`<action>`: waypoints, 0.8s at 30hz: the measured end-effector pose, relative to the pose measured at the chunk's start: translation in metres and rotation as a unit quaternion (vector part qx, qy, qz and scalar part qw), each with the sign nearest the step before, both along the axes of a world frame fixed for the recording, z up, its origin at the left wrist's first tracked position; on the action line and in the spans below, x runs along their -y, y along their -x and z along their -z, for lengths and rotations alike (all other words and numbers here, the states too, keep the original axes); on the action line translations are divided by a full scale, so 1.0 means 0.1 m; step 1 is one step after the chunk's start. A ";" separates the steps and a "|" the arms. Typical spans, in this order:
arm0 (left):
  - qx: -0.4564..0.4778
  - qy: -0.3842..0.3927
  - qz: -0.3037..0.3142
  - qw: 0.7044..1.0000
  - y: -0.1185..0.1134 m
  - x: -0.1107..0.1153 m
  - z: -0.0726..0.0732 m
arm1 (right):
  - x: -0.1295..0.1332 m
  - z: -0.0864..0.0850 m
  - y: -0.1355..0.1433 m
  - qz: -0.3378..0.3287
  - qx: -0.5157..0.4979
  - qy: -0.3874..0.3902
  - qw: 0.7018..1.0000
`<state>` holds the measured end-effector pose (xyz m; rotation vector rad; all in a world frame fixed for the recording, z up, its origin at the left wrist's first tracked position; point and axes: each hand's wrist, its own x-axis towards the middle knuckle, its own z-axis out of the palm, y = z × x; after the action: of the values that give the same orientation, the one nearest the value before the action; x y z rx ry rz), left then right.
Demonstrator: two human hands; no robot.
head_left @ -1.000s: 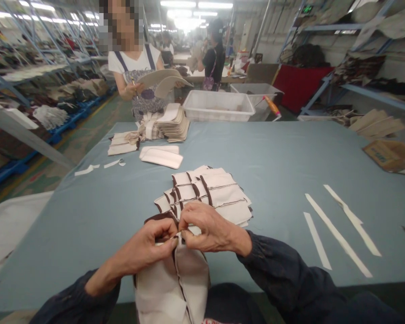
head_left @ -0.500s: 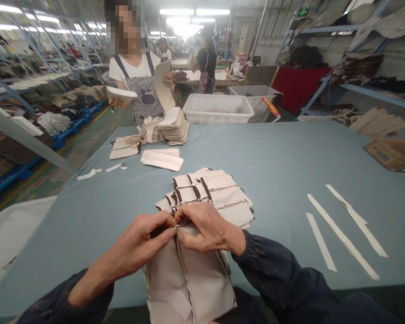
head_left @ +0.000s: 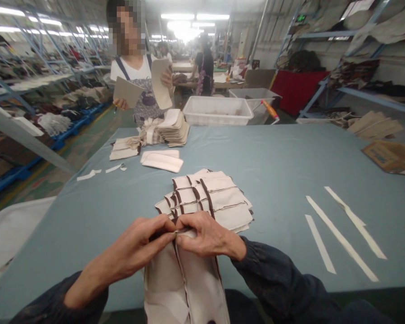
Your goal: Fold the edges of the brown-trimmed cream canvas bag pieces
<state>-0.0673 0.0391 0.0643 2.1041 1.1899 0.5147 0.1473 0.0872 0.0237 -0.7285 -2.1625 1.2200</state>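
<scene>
A beige sewn fabric piece point(head_left: 202, 281) with a dark seam down its middle hangs over the near table edge. My left hand point(head_left: 140, 247) pinches its upper edge at the seam, thumb against forefinger. Right beside it, my right hand point(head_left: 205, 234) grips the same edge, the fingertips of both hands almost meeting. What lies between the fingertips is mostly hidden. Just beyond my hands, a fanned pile of beige pieces with dark brown edging point(head_left: 222, 193) rests on the blue-covered table point(head_left: 273, 166).
Pale strips point(head_left: 340, 238) lie at the right. Farther left are two flat light panels point(head_left: 162, 161) and a stack of beige panels point(head_left: 175, 128). Across the table a person point(head_left: 138, 72) holds panels in both hands. White plastic bins point(head_left: 218, 110) stand behind the far edge.
My hands keep their pinch on the fabric edge and have sunk slightly. The lower part of the fabric has shifted. Across the table, the person has tilted up the panel at the left.
</scene>
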 end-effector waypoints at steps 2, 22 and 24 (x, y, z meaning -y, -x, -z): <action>0.000 -0.001 0.013 1.000 0.01 0.01 0.01 | 0.02 0.04 0.02 0.001 0.001 0.025 1.000; -0.116 -0.365 0.166 0.909 0.07 0.16 0.17 | 0.19 0.20 0.08 -0.031 -0.131 0.361 0.923; -0.126 -0.373 0.174 0.903 0.09 0.16 0.17 | 0.23 0.21 0.09 -0.019 -0.146 0.385 0.911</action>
<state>-0.0761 0.0228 0.0477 3.0427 0.7617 0.6027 0.1383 0.0646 0.0023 -0.7346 -1.4218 2.0844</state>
